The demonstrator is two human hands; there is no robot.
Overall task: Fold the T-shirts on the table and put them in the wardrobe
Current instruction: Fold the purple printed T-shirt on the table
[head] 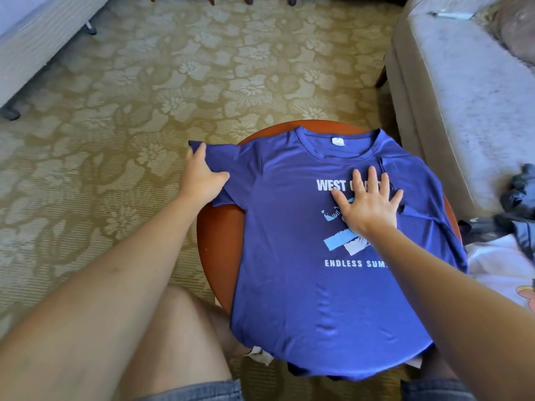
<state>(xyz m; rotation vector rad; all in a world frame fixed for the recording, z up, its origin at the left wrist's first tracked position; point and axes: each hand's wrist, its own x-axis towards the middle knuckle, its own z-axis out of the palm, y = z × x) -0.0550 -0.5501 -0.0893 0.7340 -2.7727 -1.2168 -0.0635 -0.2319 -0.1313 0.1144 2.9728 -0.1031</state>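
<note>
A blue T-shirt (312,287) with white lettering lies face up on a small round reddish-brown table (220,241), collar pointing away from me. Its hem hangs over the near edge. My left hand (201,176) grips the shirt's left sleeve, which sticks out past the table's left rim. My right hand (367,202) presses flat on the chest print with fingers spread. The right sleeve is folded in over the shirt, just right of that hand.
A white garment (503,267) and a black one (518,206) lie to the right, at the foot of a grey sofa (463,91). Patterned carpet (144,111) spreads around the table. A bed corner (37,39) stands far left. My bare knees are below the table edge.
</note>
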